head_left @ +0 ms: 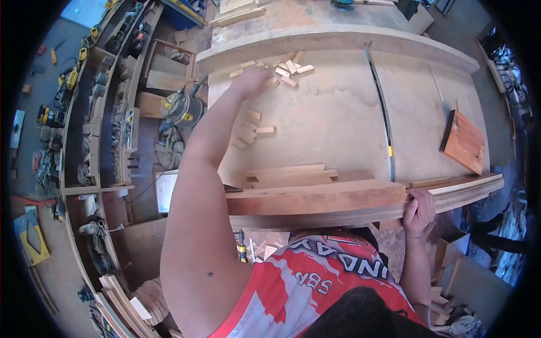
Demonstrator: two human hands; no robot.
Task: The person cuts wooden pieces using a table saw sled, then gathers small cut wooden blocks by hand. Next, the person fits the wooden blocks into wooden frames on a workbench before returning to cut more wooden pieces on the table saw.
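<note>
My left hand (253, 83) reaches across the workbench (332, 121) to a loose pile of small wooden blocks (288, 66). Its fingers are bent down at a pale wooden block (273, 81) on the near side of the pile, partly hidden by the hand. Nearer to me, more blocks (266, 130) lie in a rough column below the forearm. My right hand (420, 211) is wrapped round the bench's front edge, at the end of a thick reddish wooden beam (315, 197).
Thin wood strips (293, 173) lie behind the beam. A dark-edged reddish board (465, 142) rests at the right, past a dark slot (382, 107) across the bench. A raised wooden rail (338, 39) borders the far side. Shelves with tools (96, 112) stand at left.
</note>
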